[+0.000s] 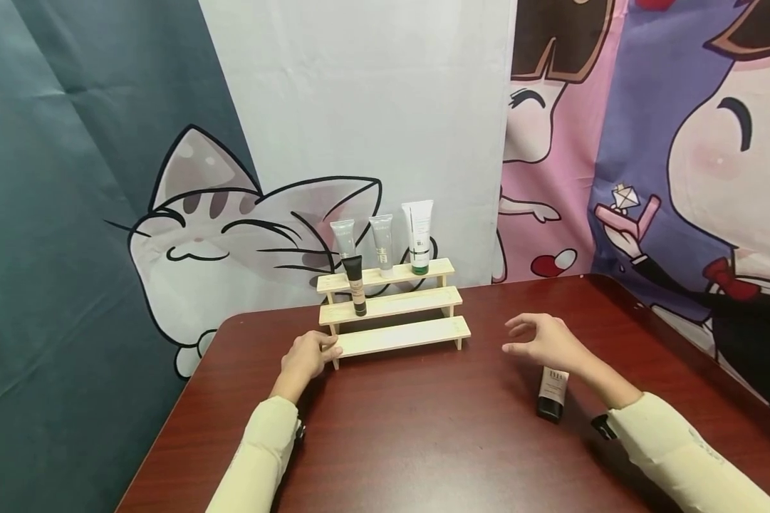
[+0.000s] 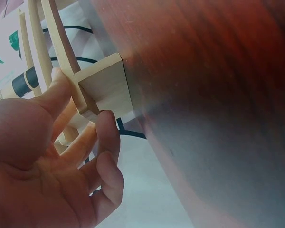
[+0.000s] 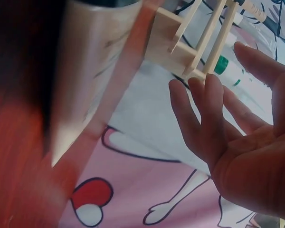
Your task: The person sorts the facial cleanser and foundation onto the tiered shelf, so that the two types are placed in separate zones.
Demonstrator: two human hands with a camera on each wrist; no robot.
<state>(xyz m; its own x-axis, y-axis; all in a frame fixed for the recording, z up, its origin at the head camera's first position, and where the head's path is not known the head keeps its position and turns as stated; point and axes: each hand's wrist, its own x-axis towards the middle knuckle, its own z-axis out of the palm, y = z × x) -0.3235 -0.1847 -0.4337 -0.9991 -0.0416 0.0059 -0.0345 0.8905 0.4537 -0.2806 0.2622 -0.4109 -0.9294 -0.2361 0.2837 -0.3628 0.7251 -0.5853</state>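
Observation:
A three-step wooden display rack (image 1: 397, 338) stands toward the back of the table. My left hand (image 1: 306, 358) pinches the left end of its lowest step; in the left wrist view the thumb (image 2: 61, 92) lies on one side of the board and fingers on the other. My right hand (image 1: 545, 340) hovers with nothing in it, fingers loosely bent, right of the rack. Below it a beige cosmetic tube (image 1: 553, 385) with a black cap stands cap-down, its upper end partly hidden by the hand. A slim black-and-beige tube (image 1: 357, 286) stands on the middle step.
On the top step stand two clear tubes (image 1: 382, 246) and a taller white tube (image 1: 419, 235) with a green cap. The dark red-brown table (image 1: 417, 434) meets a cartoon-printed cloth (image 1: 372, 107) behind and at the sides.

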